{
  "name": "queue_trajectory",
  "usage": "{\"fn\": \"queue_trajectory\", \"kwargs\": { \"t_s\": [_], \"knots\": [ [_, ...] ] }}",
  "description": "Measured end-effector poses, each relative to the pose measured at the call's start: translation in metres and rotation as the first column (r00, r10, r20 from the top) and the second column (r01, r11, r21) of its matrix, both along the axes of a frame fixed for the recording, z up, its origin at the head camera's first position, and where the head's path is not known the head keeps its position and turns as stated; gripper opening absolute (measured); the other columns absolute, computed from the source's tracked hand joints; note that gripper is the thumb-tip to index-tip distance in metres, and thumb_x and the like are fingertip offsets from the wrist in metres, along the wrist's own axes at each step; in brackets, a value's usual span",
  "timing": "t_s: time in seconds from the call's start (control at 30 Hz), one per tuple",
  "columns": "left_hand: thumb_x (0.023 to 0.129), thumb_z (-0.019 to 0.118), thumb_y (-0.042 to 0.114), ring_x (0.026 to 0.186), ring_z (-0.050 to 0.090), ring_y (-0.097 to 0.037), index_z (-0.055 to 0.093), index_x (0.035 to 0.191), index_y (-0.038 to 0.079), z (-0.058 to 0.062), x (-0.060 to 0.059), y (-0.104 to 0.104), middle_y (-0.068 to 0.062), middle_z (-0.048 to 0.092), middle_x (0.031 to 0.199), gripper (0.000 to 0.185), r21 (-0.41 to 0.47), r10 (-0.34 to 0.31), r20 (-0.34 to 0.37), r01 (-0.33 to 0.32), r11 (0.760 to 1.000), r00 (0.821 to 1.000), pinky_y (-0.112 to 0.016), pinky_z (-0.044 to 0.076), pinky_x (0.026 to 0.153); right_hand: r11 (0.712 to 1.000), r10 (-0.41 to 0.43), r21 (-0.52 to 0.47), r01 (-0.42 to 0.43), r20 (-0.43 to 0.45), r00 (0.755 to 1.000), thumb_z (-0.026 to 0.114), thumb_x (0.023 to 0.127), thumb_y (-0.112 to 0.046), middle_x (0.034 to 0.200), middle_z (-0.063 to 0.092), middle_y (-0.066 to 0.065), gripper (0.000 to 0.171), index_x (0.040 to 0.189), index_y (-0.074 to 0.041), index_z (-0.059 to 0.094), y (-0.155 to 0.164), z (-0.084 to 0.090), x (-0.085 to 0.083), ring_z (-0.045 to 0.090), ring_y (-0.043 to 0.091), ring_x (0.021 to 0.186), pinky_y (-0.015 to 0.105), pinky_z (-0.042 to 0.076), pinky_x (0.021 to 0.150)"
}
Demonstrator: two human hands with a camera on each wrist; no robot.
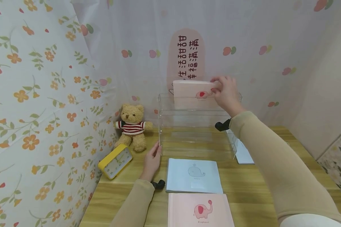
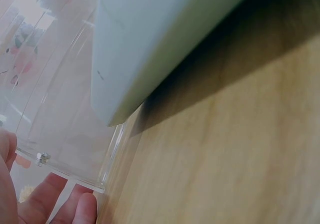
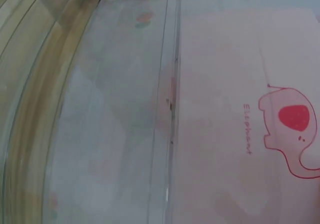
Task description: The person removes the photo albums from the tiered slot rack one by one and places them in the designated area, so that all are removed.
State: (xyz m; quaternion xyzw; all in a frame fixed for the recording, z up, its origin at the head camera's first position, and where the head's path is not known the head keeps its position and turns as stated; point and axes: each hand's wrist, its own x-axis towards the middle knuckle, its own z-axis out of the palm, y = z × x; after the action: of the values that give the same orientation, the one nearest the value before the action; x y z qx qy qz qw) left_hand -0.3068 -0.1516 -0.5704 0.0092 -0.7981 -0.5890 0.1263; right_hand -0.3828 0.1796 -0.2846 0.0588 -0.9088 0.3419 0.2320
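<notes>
A pink notebook with a red elephant point(image 1: 191, 95) stands upright in the top tier of a clear acrylic rack point(image 1: 197, 153). My right hand point(image 1: 225, 93) pinches the notebook's upper right corner. In the right wrist view the pink cover point(image 3: 215, 83) shows behind a clear edge of the rack. My left hand point(image 1: 152, 160) is at the rack's lower left side; in the left wrist view its thumb and fingers grip the edge of the clear side panel point(image 2: 70, 134). In front of the rack lie a light blue whale notebook point(image 1: 182, 175) and a pink elephant notebook point(image 1: 183, 211).
A teddy bear point(image 1: 132, 127) in a striped shirt sits left of the rack. Before it stands a yellow clock point(image 1: 115, 160). A white flat item point(image 1: 244, 154) lies right of the rack, partly behind my right arm. Patterned curtains point(image 1: 125, 72) hang behind the wooden table point(image 1: 253, 189).
</notes>
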Motion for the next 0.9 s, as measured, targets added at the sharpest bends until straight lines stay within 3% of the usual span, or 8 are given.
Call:
{"fn": "queue_trajectory", "kwargs": {
  "t_s": [0.27, 0.5, 0.77, 0.9],
  "knots": [
    [0.113, 0.065, 0.034, 0.13, 0.073, -0.031, 0.065, 0.157, 0.024, 0.0, 0.002, 0.003, -0.01, 0.073, 0.149, 0.044, 0.015, -0.009, 0.009, 0.009, 1.0, 1.0, -0.053, 0.061, 0.108, 0.996, -0.025, -0.083, 0.016, -0.115, 0.993, 0.06, 0.107, -0.001, 0.143, 0.06, 0.014, 0.03, 0.133, -0.01, 0.072, -0.007, -0.001, 0.003, 0.042, 0.035, 0.135, 0.052, 0.047, 0.111],
    [0.113, 0.065, 0.035, 0.132, 0.072, -0.031, 0.065, 0.157, 0.025, 0.001, 0.002, 0.003, -0.01, 0.072, 0.15, 0.045, 0.019, -0.008, 0.006, 0.008, 1.0, 1.0, -0.054, 0.06, 0.11, 0.986, -0.038, -0.168, -0.014, -0.302, 0.952, 0.058, 0.103, 0.002, 0.125, 0.061, 0.017, 0.028, 0.124, -0.004, 0.074, -0.009, 0.01, 0.011, 0.042, 0.034, 0.123, 0.039, 0.04, 0.098],
    [0.113, 0.064, 0.035, 0.133, 0.072, -0.032, 0.063, 0.158, 0.023, 0.001, 0.001, 0.0, -0.011, 0.071, 0.152, 0.046, 0.021, -0.016, 0.003, 0.016, 1.0, 1.0, -0.054, 0.059, 0.111, 0.975, -0.031, -0.215, -0.06, -0.397, 0.917, 0.06, 0.102, 0.003, 0.117, 0.058, 0.015, 0.024, 0.12, -0.002, 0.076, -0.002, 0.016, 0.039, 0.029, -0.005, 0.11, 0.028, 0.037, 0.09],
    [0.114, 0.064, 0.034, 0.129, 0.073, -0.031, 0.064, 0.157, 0.022, 0.002, 0.003, 0.0, -0.011, 0.072, 0.149, 0.045, 0.015, -0.015, -0.004, 0.015, 1.0, 1.0, -0.053, 0.061, 0.107, 0.978, -0.03, -0.202, -0.06, -0.415, 0.909, 0.063, 0.102, 0.002, 0.12, 0.059, 0.02, 0.02, 0.118, -0.001, 0.077, 0.005, 0.007, 0.055, 0.029, -0.008, 0.112, 0.031, 0.039, 0.091]
  ]
}}
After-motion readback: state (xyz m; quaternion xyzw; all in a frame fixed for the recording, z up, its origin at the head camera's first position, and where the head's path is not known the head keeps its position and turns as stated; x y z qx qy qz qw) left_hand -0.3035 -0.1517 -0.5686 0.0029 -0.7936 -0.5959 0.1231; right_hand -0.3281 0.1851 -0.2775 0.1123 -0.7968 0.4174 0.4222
